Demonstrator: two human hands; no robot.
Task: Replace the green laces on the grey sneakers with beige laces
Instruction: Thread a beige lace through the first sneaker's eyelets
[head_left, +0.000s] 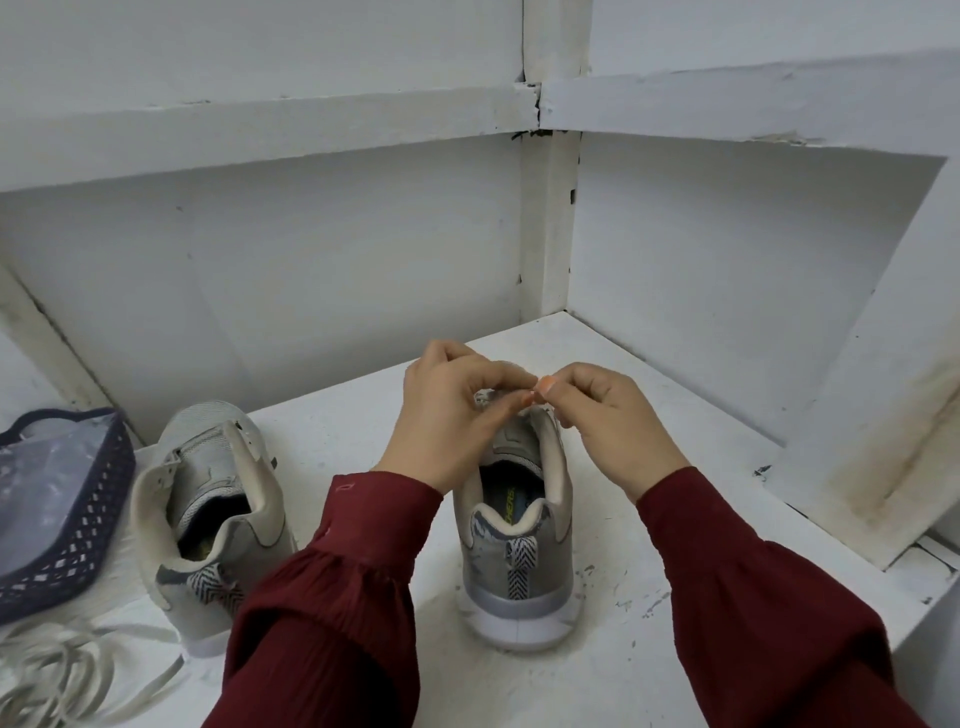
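Shelf (655, 422) — left hand (445, 418), right hand (614, 422) above sneaker (515, 569)

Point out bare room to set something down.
Bare: the white shelf right of the right grey sneaker, up to the side wall; also the strip behind both sneakers. Crowded: front left, where beige laces and a navy mesh basket flank the left grey sneaker.
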